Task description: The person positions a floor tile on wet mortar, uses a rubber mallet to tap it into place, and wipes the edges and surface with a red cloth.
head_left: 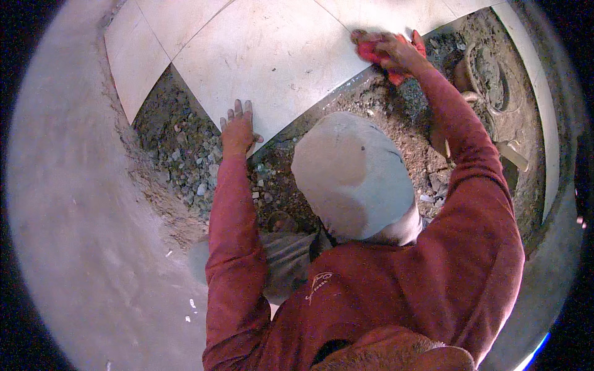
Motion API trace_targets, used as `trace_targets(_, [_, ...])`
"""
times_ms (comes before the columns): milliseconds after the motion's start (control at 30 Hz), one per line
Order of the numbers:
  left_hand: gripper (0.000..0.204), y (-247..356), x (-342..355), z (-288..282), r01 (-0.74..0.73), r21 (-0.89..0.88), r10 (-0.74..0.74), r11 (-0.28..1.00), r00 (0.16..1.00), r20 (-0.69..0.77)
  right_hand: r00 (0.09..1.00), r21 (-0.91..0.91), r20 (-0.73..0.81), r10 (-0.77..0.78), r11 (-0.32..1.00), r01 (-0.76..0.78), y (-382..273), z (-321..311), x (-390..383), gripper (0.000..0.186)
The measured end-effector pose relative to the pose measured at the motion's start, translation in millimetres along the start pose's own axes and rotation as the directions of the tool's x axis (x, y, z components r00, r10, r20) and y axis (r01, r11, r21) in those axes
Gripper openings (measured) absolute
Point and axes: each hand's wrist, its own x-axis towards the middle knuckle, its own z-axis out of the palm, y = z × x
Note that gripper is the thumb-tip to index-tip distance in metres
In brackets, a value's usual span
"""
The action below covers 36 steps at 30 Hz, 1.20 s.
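A large pale floor tile (278, 68) lies with one corner toward me, its near edges over rough gravel and mortar. My left hand (237, 131) rests on that near corner, fingers spread flat on the surface, with the thumb by the edge. Farther off to the right, my right hand (401, 57) presses a bunched red cloth (371, 49) onto the tile by its right edge. Its fingers are curled over the cloth, which is partly hidden under them.
More pale tiles (137, 55) adjoin at the far left. Loose gravel (185, 145) fills the gap beside my left arm. My bent knee (352, 176) is close to the bed. On the right are a dirty round container (489, 77) and a pale-ended tool (513, 154). Smooth grey floor (80, 204) extends left.
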Motion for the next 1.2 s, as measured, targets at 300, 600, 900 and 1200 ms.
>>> trace_targets(300, [0.066,-50.9,-26.2,-20.4,0.004,-0.518,-0.055,0.855,0.995,-0.084,0.991,0.019,0.071,0.117,0.993,-0.119,4.0,-183.9,-66.4,0.044])
trace_targets(600, [0.072,-134.3,-226.3,-210.2,0.208,-0.6,-0.569,0.773,0.646,-0.509,0.915,-0.235,-0.403,-0.029,0.969,-0.072,105.6,-243.1,74.8,0.046])
trace_targets(900, [0.053,-85.3,-434.1,-132.4,0.514,-0.658,-0.831,0.55,0.265,-0.489,0.997,-0.13,-0.051,-0.055,0.99,0.048,157.1,-79.3,134.8,0.045])
trace_targets(1200, [0.046,-86.7,-456.4,-46.2,0.481,-0.656,-0.814,0.581,0.341,-0.471,0.971,-0.313,-0.002,0.241,0.921,-0.229,116.5,-182.1,-30.0,0.036])
